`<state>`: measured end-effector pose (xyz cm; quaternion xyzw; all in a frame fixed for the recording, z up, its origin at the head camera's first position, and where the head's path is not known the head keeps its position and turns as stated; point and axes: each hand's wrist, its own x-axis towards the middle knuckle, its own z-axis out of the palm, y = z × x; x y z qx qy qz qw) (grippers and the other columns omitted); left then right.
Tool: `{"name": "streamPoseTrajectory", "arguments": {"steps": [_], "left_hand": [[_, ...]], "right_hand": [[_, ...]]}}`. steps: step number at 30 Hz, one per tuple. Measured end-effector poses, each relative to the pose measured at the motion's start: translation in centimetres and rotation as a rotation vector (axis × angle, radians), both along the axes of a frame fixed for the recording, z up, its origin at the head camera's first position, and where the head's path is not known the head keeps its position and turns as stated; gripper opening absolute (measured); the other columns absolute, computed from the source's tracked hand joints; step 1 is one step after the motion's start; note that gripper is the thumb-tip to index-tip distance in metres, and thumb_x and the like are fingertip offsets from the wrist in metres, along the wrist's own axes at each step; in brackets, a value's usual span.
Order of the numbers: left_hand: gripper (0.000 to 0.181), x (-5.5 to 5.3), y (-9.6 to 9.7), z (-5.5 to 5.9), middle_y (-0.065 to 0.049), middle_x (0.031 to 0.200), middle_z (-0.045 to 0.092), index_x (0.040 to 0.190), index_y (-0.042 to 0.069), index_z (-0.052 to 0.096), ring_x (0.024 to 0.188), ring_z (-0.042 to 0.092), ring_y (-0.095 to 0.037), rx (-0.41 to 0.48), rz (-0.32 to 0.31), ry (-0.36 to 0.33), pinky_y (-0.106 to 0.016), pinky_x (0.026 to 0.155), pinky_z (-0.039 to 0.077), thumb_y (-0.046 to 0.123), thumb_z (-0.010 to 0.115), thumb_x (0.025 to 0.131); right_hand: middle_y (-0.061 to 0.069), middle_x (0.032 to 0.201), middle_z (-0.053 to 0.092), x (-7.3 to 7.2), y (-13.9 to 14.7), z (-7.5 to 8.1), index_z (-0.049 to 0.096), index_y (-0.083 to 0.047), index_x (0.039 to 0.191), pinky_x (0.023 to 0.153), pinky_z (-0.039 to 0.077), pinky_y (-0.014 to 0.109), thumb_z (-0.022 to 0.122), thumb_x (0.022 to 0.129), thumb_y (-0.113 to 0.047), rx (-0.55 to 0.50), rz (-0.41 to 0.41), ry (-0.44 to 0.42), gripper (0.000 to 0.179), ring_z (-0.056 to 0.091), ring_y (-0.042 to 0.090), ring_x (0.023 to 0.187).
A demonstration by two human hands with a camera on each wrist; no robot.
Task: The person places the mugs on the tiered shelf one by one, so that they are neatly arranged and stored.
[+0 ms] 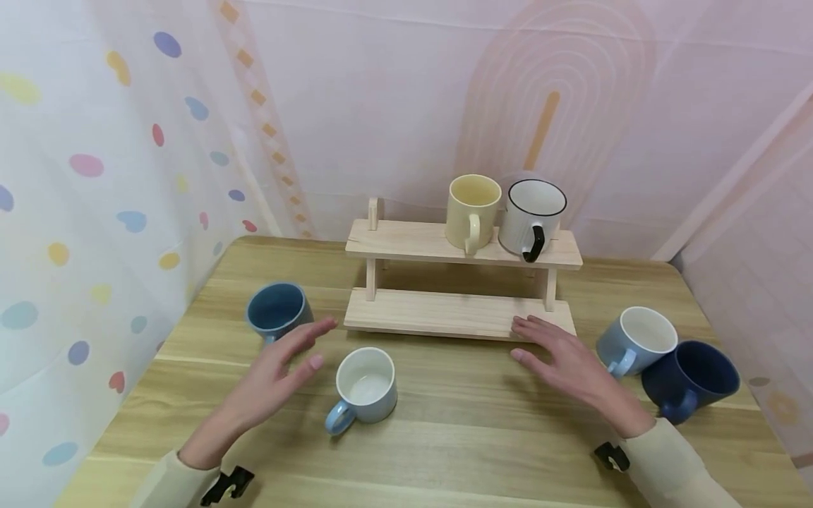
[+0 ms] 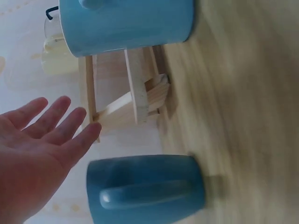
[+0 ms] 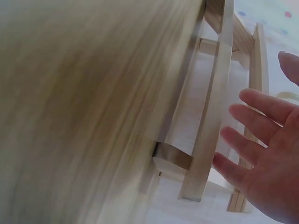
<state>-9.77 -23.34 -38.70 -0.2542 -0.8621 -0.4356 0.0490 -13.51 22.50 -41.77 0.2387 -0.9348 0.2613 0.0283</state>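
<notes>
My left hand (image 1: 269,381), fingers extended and holding nothing, hovers between a teal-blue mug (image 1: 305,310) and a pale mug with a light blue handle (image 1: 381,406). In the left wrist view the blue mug (image 2: 149,210) stands beyond its fingertips, and the light blue side of the other mug (image 2: 131,28) shows at the top. A two-tier wooden rack (image 1: 438,314) bears a yellow mug (image 1: 460,226) and a white mug with black rim and handle (image 1: 514,229) on its upper shelf. Spread and holding nothing, my right hand (image 1: 565,360) is by the lower shelf's right end.
Right of the rack, a light blue mug with a white inside (image 1: 612,346) stands close against a navy mug (image 1: 663,384). A patterned curtain (image 1: 381,106) hangs behind and beside the wooden table (image 1: 457,451).
</notes>
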Motion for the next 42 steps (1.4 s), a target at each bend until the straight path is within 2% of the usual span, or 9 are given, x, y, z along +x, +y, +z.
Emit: {"name": "streamPoseTrajectory", "arguments": {"steps": [5,8,11,16,22,27,32,38,42], "left_hand": [[0.045,1.1,-1.1,-0.4,-0.018,0.149,0.056,0.151,0.000,0.048,0.137,0.052,-0.010,0.085,-0.049,-0.137,-0.017,0.107,0.044,0.006,0.051,0.107],[0.044,1.5,-1.8,-0.6,-0.017,0.149,0.057,0.152,0.002,0.048,0.136,0.053,-0.006,0.110,-0.077,-0.193,-0.019,0.106,0.045,0.004,0.048,0.108],[0.042,2.0,-2.3,-0.8,-0.014,0.146,0.060,0.151,0.004,0.049,0.134,0.054,-0.005,0.121,-0.104,-0.243,-0.019,0.106,0.045,0.003,0.044,0.109],[0.041,2.5,-3.1,-1.4,-0.017,0.142,0.062,0.149,-0.002,0.048,0.133,0.057,-0.010,0.154,-0.207,-0.328,-0.020,0.107,0.044,0.001,0.036,0.110],[0.042,2.5,-3.4,-2.2,-0.020,0.137,0.063,0.147,-0.001,0.051,0.131,0.059,-0.015,0.208,-0.355,-0.432,-0.021,0.110,0.043,0.001,0.029,0.112],[0.043,2.4,-3.4,-2.6,-0.020,0.141,0.061,0.147,-0.003,0.051,0.132,0.058,-0.016,0.225,-0.427,-0.519,-0.023,0.111,0.043,0.006,0.026,0.114],[0.045,2.5,-3.2,-2.9,-0.018,0.143,0.059,0.143,-0.005,0.055,0.134,0.056,-0.013,0.260,-0.452,-0.589,-0.022,0.111,0.042,0.009,0.023,0.115],[0.050,2.5,-2.8,-3.1,-0.023,0.147,0.052,0.131,-0.004,0.066,0.139,0.049,-0.013,0.287,-0.496,-0.610,-0.026,0.112,0.043,0.008,0.020,0.115],[0.042,2.6,-2.7,-3.2,-0.022,0.141,0.059,0.136,-0.002,0.063,0.133,0.055,-0.011,0.247,-0.424,-0.663,-0.021,0.109,0.044,0.012,0.029,0.115]], "right_hand": [[0.014,0.150,0.057,0.1,0.2,-0.3,0.065,-0.005,0.139,0.112,0.039,0.064,0.065,0.103,-0.034,0.003,0.008,0.007,0.046,0.045,0.042,0.143],[0.014,0.150,0.057,0.1,0.3,-0.4,0.066,-0.004,0.138,0.112,0.038,0.064,0.064,0.104,-0.034,0.007,0.007,0.003,0.046,0.045,0.041,0.143],[0.014,0.149,0.057,0.1,0.3,-0.5,0.066,-0.004,0.138,0.112,0.038,0.064,0.065,0.104,-0.034,0.014,0.004,0.000,0.045,0.045,0.041,0.143],[0.013,0.149,0.058,0.1,0.3,-0.6,0.066,-0.004,0.137,0.113,0.038,0.062,0.065,0.103,-0.034,0.027,0.004,0.004,0.046,0.045,0.040,0.144],[0.013,0.149,0.058,0.0,0.4,-0.6,0.065,-0.003,0.139,0.113,0.038,0.062,0.065,0.103,-0.035,0.035,0.002,0.001,0.047,0.044,0.040,0.144],[0.013,0.149,0.057,0.0,0.4,-0.6,0.066,-0.004,0.139,0.113,0.038,0.063,0.065,0.103,-0.036,0.032,0.001,-0.003,0.048,0.044,0.040,0.144],[0.013,0.149,0.058,-0.1,0.4,-0.6,0.066,-0.004,0.139,0.113,0.038,0.062,0.065,0.103,-0.035,0.029,0.006,-0.005,0.048,0.044,0.040,0.144],[0.013,0.149,0.058,0.0,0.4,-0.6,0.066,-0.004,0.138,0.113,0.038,0.062,0.065,0.103,-0.035,0.024,0.016,-0.008,0.046,0.044,0.040,0.144],[0.013,0.149,0.058,0.0,0.4,-0.5,0.066,-0.004,0.138,0.114,0.037,0.063,0.064,0.104,-0.035,0.025,0.020,-0.013,0.046,0.044,0.040,0.144]]}}
